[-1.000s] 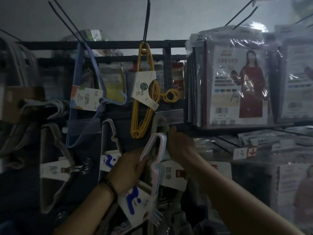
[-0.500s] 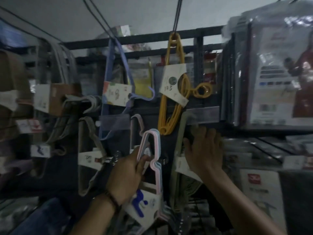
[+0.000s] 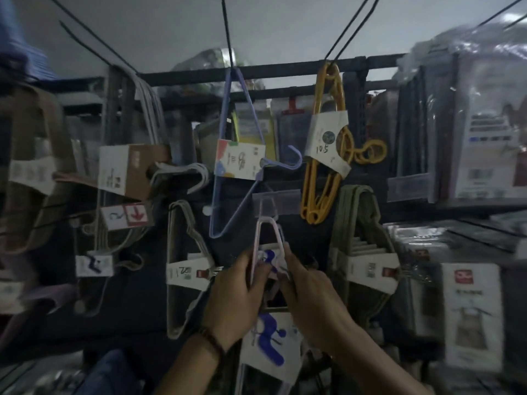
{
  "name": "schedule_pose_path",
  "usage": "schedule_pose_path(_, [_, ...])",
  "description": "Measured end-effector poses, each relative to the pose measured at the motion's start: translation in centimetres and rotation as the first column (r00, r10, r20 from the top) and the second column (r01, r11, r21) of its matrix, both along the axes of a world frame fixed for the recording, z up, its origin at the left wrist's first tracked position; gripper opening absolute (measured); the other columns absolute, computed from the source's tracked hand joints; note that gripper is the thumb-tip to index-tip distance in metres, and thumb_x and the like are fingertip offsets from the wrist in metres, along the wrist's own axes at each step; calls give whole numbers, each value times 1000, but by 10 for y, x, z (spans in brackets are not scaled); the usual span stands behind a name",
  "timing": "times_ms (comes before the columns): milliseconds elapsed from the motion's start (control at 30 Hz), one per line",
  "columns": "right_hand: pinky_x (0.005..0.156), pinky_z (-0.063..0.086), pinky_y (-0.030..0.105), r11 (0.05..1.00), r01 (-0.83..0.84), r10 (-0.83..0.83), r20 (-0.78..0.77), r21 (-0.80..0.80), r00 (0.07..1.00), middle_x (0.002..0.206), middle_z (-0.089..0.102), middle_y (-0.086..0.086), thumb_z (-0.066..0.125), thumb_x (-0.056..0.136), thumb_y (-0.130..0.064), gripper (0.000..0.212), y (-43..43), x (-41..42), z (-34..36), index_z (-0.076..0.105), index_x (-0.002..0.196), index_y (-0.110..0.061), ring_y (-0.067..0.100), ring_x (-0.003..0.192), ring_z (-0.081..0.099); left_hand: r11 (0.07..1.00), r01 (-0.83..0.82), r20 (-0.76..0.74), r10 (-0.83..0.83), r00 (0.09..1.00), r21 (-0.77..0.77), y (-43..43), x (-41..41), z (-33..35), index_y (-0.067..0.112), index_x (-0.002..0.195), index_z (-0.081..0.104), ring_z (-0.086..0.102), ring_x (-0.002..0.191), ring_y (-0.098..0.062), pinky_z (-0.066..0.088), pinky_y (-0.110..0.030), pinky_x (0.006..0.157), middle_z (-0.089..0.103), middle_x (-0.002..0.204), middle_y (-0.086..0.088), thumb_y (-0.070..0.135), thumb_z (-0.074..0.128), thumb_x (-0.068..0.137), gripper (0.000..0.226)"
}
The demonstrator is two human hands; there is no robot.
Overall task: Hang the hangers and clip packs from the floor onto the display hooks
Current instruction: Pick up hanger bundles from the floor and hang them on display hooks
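The left hand [image 3: 238, 289] and the right hand [image 3: 309, 295] are close together, both clamped on one pastel hanger pack [image 3: 257, 238]. The left hand's fingers curl round its pink left arm. The right hand's fingers pinch the right arm just below the top bend. The pack is held upright in front of the lower middle of the display rack, and its card label [image 3: 269, 346], printed with a blue figure, hangs below the wrists. Whether the pack's top bend is over a hook cannot be told. Directly above it a blue hanger pack [image 3: 240, 160] hangs from the rack's top rail [image 3: 271, 70], and a yellow hanger pack [image 3: 328, 138] marked 10.5 hangs to its right. A beige hanger pack [image 3: 188, 273] hangs just left of the hands and an olive hanger pack [image 3: 356, 218] just right of them. Bagged goods [image 3: 482, 132] fill the rack's right edge. A dark bracelet [image 3: 212, 342] circles the left wrist.
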State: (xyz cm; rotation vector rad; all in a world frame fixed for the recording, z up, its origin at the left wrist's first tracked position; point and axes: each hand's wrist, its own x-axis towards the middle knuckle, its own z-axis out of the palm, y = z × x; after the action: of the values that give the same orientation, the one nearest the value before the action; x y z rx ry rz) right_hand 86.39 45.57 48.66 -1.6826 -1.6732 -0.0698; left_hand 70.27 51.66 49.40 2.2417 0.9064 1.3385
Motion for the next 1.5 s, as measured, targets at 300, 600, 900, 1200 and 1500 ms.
schedule_pose_path(300, [61,55,47,940,142,-192,137,310,972,106,64,6,32,110,-41,69,-13,-15,14,-7,167,-39,25,71,58,958,261,-18,-261,965,116,-10,-38,-17,61,159,6,61,125,4,57,-20,95,48,154,25,48,46,107,67])
schedule_pose_path(600, [49,50,36,869,126,-212,130,478,969,95,68,9,48,106,-22,71,-2,11,-6,15,168,-34,20,57,56,938,283,-129,-261,957,199,4,-18,-20,58,161,3,30,149,11,42,-21,117,14,166,38,44,53,108,75])
schedule_pose_path(900, [60,55,41,947,178,-189,15,267,982,107,68,7,49,106,-18,79,67,23,12,5,164,-49,27,75,62,967,114,-283,-47,958,226,49,-6,-8,54,161,-10,34,152,-7,42,-35,120,8,172,26,48,55,106,85])
schedule_pose_path(1200, [67,61,44,974,169,-182,72,151,981,98,73,11,50,103,-16,61,135,43,23,30,158,-29,33,79,71,981,17,-483,80,872,192,98,17,4,37,166,-8,43,148,-15,49,-33,112,3,175,17,40,62,99,97])
schedule_pose_path(1500, [74,63,44,960,114,-116,-7,255,993,100,71,4,48,106,-32,37,175,61,3,46,143,-35,25,87,72,993,-89,-478,116,870,79,115,41,-1,35,167,-8,29,155,-10,30,-21,118,-2,174,19,45,64,99,99])
